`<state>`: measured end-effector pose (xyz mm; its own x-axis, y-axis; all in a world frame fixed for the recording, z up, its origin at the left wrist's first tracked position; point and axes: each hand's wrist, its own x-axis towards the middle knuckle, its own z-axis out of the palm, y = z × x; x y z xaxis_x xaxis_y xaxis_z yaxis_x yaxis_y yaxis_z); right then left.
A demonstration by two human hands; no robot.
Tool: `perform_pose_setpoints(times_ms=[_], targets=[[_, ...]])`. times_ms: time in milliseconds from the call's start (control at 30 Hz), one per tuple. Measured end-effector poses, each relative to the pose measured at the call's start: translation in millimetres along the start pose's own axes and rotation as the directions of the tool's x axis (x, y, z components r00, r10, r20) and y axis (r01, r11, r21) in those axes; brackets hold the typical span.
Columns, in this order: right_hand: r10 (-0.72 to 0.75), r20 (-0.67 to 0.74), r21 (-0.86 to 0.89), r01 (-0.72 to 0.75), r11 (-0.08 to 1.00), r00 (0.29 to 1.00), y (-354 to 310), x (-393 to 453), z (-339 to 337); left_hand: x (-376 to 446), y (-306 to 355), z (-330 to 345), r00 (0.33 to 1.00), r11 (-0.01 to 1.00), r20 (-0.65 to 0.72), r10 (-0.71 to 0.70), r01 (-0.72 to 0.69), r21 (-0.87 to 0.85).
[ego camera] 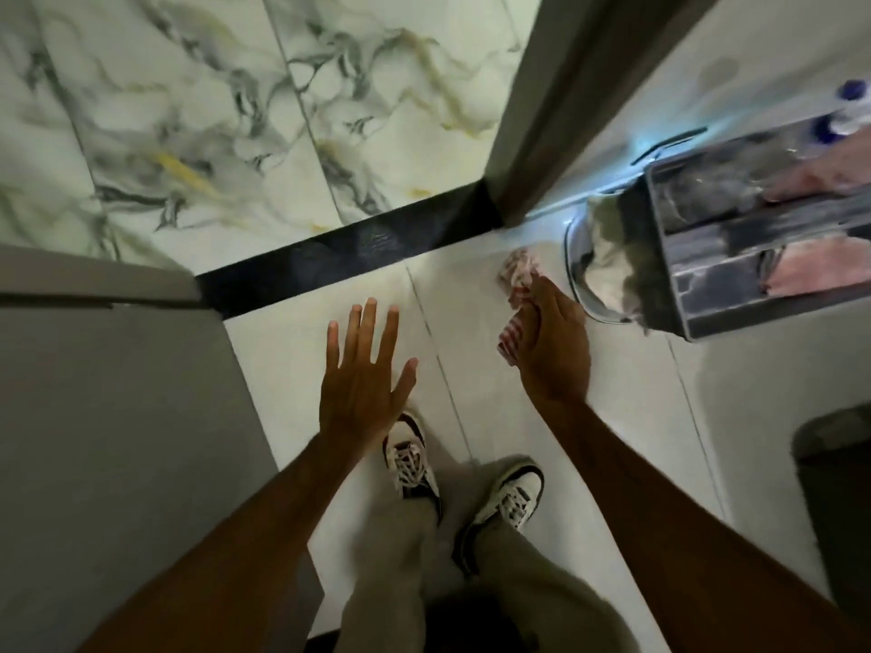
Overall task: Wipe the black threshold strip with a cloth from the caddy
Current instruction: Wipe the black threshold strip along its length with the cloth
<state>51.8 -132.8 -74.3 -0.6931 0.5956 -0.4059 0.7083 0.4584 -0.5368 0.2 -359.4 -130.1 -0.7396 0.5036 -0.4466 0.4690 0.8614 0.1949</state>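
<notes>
A: We have the cloth [516, 301] bunched in our right hand [554, 348], the grip clamped on it, red-and-white folds spilling out on the far side of the fingers. It hangs above the floor [612, 398], just left of the caddy [754, 247].

B: And our left hand [365, 374] is empty, fingers spread apart, palm down, hovering near the strip [349, 249]. We judge it is out for balance as we bend.

A: The strip runs across the doorway, from the grey panel [108, 417] on the left, slanting far and right to the door frame [565, 110]. Marble tile [226, 110] lies beyond it, plain floor on our side.

B: Holding the cloth wadded makes sense to us: a thick pad presses well on a narrow band.

A: Room looks fair. The floor between our hands and the strip is bare, so we can sweep along it. The ends are tight, though: the frame's foot sits on the right end, the panel's corner on the left.

B: And the caddy stands close on the right, with more cloths in it, so our elbow has little slack there.
</notes>
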Motion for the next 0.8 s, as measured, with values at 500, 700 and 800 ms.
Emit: perform_pose_setpoints(times_ms=[500,700,800], targets=[[-0.134,-0.012,-0.176,0.13,0.976,0.991,112.2,298.6,338.5,241.4,-157.3,335.2,0.992,0.991,-0.025,0.123,-0.121,0.064],[-0.349,-0.012,-0.52,0.292,0.803,0.937,170.0,363.2,414.5,285.1,-199.4,427.4,0.968,0.993,-0.221,0.116,-0.112,0.034],[-0.457,-0.148,-0.447,0.353,0.822,0.877,159.6,391.1,435.7,286.1,-207.7,438.8,0.943,0.993,-0.312,0.115,-0.117,0.012]])
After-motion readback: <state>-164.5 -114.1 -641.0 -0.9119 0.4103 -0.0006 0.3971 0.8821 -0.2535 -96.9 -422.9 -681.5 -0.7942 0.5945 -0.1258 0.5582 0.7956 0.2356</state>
